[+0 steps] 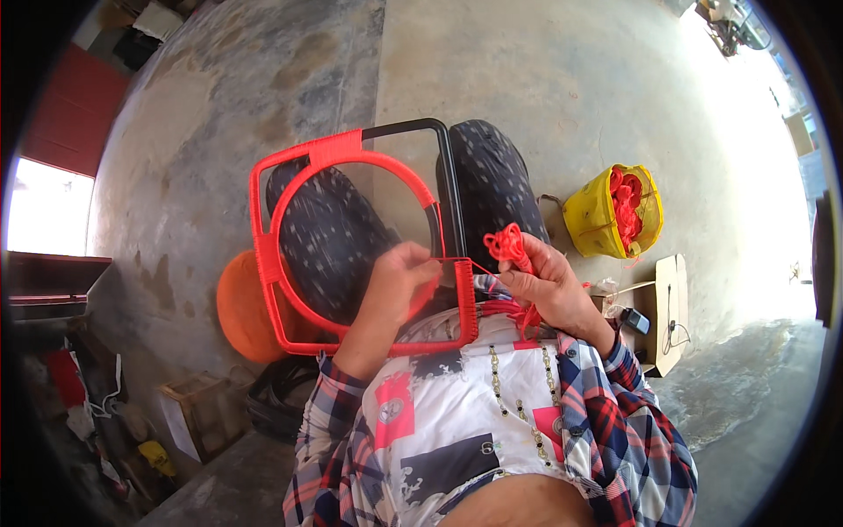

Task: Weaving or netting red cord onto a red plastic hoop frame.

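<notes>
At centre frame, the left hand pinches the red cord against the frame on the lap; the right hand clasps the cord bundle.

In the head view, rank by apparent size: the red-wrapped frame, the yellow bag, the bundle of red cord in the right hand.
1. Red-wrapped frame, by far the largest.
2. Yellow bag.
3. Bundle of red cord, smallest, though it sits nearer the camera than the bag.

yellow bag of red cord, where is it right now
In the head view the yellow bag sits on the concrete floor to the person's right, just beyond the right knee and above the cardboard box.
</notes>
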